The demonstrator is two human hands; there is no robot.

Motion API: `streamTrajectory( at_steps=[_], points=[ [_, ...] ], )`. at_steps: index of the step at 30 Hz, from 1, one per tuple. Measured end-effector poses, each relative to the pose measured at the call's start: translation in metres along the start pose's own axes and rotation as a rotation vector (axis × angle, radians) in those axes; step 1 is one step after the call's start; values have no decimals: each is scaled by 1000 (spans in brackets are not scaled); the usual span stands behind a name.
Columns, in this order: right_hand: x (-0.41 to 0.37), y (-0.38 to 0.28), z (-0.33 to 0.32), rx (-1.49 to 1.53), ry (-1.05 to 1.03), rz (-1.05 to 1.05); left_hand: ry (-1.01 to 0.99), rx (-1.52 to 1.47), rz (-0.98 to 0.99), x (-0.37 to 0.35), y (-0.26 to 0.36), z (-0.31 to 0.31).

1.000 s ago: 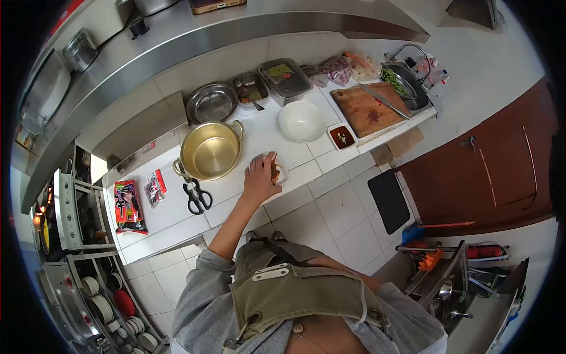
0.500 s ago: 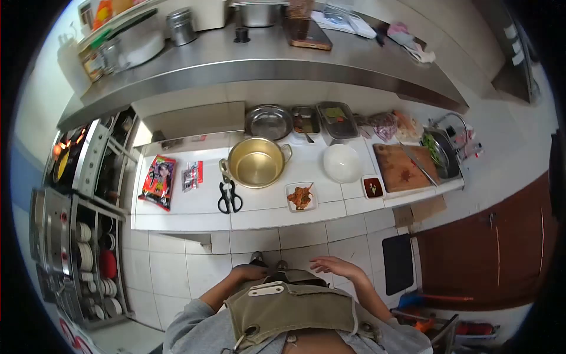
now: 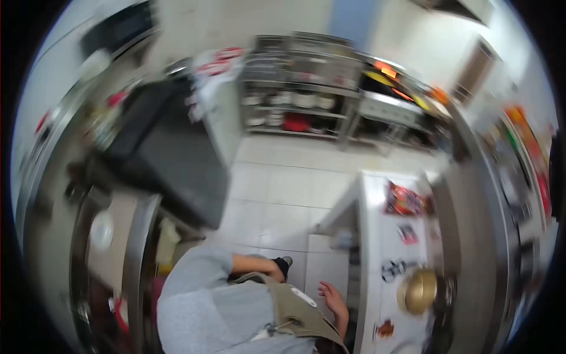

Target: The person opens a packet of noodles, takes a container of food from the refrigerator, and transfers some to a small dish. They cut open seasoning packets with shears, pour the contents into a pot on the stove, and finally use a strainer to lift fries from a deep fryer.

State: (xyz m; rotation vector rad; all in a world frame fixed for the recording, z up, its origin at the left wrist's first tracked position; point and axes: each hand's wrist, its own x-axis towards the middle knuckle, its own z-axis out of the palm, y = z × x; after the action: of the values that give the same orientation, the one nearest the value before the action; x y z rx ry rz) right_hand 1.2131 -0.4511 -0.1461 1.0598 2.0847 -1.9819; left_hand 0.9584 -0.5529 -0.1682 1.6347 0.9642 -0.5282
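My left hand (image 3: 275, 271) hangs low in front of the apron (image 3: 298, 307), beside something dark; its fingers are blurred and partly hidden. My right hand (image 3: 335, 298) is open, fingers apart, holding nothing, between my body and the white-tiled counter (image 3: 377, 236). On that counter lie a red noodle packet (image 3: 405, 199), small sachets (image 3: 407, 234) and black-handled scissors (image 3: 401, 269). Close to the scissors stands a gold-coloured pot (image 3: 418, 291). A small dish of reddish food (image 3: 385, 328) is nearer to me. Neither hand touches these things.
Ahead, a metal rack (image 3: 295, 103) holds stacked dishes. A stove (image 3: 392, 106) with an orange glow stands to its right. A large dark grey block-shaped unit (image 3: 177, 153) is on the left. Tiled floor (image 3: 283, 183) runs between it and the counter.
My view has swung left, so the counter now runs along my right side and the rack and stove lie ahead. The right hand remains open.
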Motion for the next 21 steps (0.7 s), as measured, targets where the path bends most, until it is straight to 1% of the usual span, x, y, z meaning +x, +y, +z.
streamTrajectory(
  at_steps=[1,2,3,4,5,6,8,9,11,12,13,14,15,16,17,18,19,20,21],
  points=[
    [21,-15,-3,-71,-5,-19,-38,-206,71,-4,-14,12],
    [41,-34,0,-137,-120,-46,8,-348,41,-43,-4,12],
    [51,-49,-1,-161,-115,-40,73,-415,27,-52,-9,22],
    [62,-63,5,-182,-100,-31,102,-573,1,-59,-16,34],
    [72,-78,16,-221,-144,-37,113,-713,-7,-67,-25,45],
    [85,-96,25,-252,-176,-67,142,-744,-2,-73,-33,49],
    [101,-138,52,-326,-233,-128,298,-733,-176,-95,-55,56],
    [115,-142,65,-337,-244,-139,315,-741,-181,-113,-73,63],
    [150,-151,97,-452,-369,-223,922,-625,46,-174,-119,83],
    [161,-160,117,-437,-406,-190,1137,-640,4,-230,-121,91],
    [170,-171,138,-442,-416,-210,1349,-644,-37,-298,-112,99],
    [179,-183,161,-531,-459,-224,1497,-676,-115,-360,-111,109],
    [190,-191,182,-618,-497,-236,1665,-533,-212,-420,-111,123],
    [211,-186,203,-681,-528,-241,1835,-457,-288,-474,-111,137],
    [226,-194,227,-675,-529,-254,1970,-271,-396,-526,-114,153],
    [237,-200,251,-684,-569,-258,2064,-370,-479,-572,-115,165],
    [243,-207,272,-693,-609,-257,2177,-274,-553,-617,-127,177],
    [240,-229,294,-647,-607,-234,2216,22,-788,-661,-137,185],
    [248,-242,310,-642,-598,-237,2336,-148,-845,-714,-163,192]
  ],
)
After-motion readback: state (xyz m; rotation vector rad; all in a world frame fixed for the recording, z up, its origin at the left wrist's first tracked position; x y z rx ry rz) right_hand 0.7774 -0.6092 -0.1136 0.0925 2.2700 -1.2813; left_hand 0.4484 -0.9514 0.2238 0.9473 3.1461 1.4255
